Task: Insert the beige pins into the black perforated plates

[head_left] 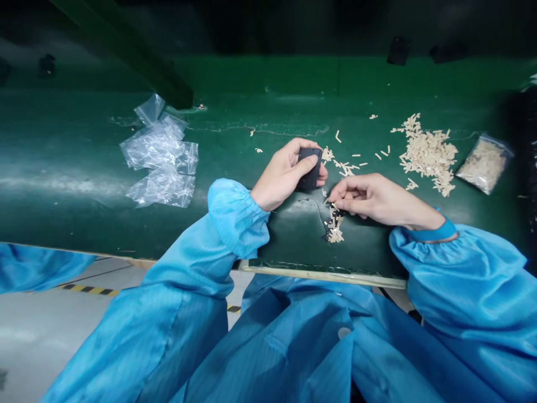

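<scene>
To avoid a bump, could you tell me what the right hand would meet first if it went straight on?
Probably the lower end of the black block in the left hand, though depth is unclear.

Shiny blue smock (268, 347); gathered elastic cuffs (237, 218); blue wrist strap (432, 230).

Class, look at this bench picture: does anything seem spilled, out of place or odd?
The small pale pieces lie loose on the green bench top, in a heap with strays scattered around it, not in the plastic bag beside them, so they look spilled.
</scene>
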Demonstrator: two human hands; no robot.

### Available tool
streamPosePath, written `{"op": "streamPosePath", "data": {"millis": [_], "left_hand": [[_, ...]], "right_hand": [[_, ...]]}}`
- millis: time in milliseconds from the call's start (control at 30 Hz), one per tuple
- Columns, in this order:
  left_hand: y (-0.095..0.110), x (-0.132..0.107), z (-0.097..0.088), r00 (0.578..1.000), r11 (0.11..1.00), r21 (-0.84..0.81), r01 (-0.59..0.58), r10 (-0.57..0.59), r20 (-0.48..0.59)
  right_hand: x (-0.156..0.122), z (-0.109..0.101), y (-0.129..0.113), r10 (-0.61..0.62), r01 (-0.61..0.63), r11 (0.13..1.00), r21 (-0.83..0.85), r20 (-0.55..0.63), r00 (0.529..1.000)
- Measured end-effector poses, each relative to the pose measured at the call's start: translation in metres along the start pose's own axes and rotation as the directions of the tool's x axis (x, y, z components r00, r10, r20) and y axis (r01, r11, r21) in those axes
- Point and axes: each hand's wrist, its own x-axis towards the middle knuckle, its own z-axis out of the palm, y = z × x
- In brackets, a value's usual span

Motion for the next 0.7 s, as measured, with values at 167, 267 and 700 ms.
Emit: {"op": "streamPosePath", "data": {"millis": [167, 267, 700], "left_hand": [[0.002, -0.003, 0.002, 1.000, 0.997, 0.071, -0.008, 0.006, 0.021], [0.002, -0.002, 0.001, 0.999, 0.992, 0.127, -0.020, 0.016, 0.038], [-0.011, -0.018, 0.008, 0.957, 0.442, 0.851, -0.285, 0.189, 0.222]], "right_hand": [[-0.003, 0.004, 0.000, 0.045, -0.043, 0.999, -0.027, 0.090, 0.995], [-0.005, 0.004, -0.004, 0.088, -0.094, 0.995, 0.045, 0.118, 0.989], [-0.003, -0.006, -0.005, 0.094, -0.091, 0.964, 0.249, 0.001, 0.996]]}}
